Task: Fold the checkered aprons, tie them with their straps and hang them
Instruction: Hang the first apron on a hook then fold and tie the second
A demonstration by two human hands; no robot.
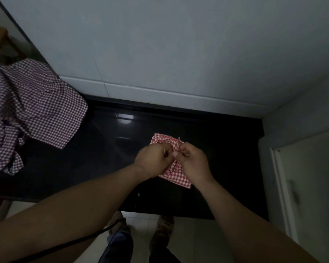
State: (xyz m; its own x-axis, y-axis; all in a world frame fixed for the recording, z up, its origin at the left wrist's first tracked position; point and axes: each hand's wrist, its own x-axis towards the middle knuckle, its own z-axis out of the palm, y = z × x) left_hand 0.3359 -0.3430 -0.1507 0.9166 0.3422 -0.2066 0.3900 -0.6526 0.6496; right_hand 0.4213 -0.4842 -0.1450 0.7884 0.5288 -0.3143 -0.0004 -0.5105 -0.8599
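Pinching its strap (pixel 176 146), left hand (pixel 154 160) and right hand (pixel 193 163) hold the diagonal red apron (pixel 179 176).

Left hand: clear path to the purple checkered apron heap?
Probably yes, once it lets go: the left hand grips the folded red checkered apron, and only bare black countertop separates it from the purple checkered apron.
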